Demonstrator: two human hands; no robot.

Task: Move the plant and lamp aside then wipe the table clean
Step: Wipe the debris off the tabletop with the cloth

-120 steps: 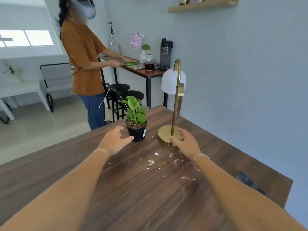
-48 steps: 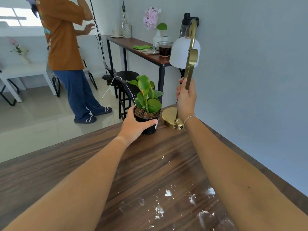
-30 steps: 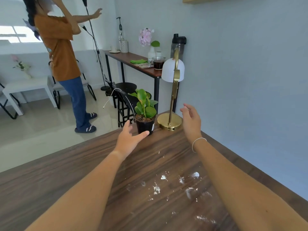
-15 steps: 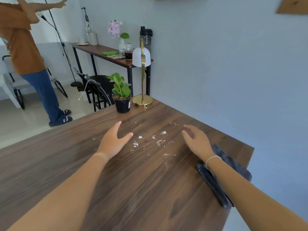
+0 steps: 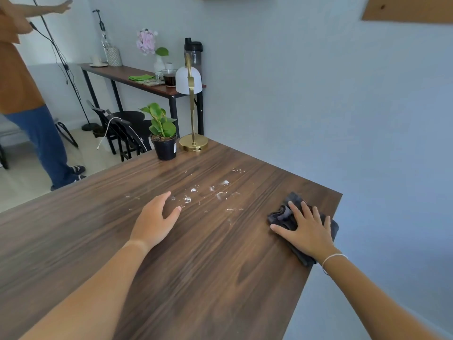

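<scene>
The right hand (image 5: 307,230) is laid flat, fingers spread, on the cloth (image 5: 285,213) at right, ready for wiping. The left hand (image 5: 153,223) is open, empty. Plant (image 5: 163,133) and lamp (image 5: 191,104) are parked upper centre, clear of the crumbs (image 5: 210,192) on the table (image 5: 220,278).

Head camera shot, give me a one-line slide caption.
Plant and lamp at the far corner, right hand flat on cloth, crumbs unwiped.

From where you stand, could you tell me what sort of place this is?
Probably a home or café-style dining room: a wooden table with a potted plant and brass lamp, a narrow console table holding drinks, and dark stools.
</scene>
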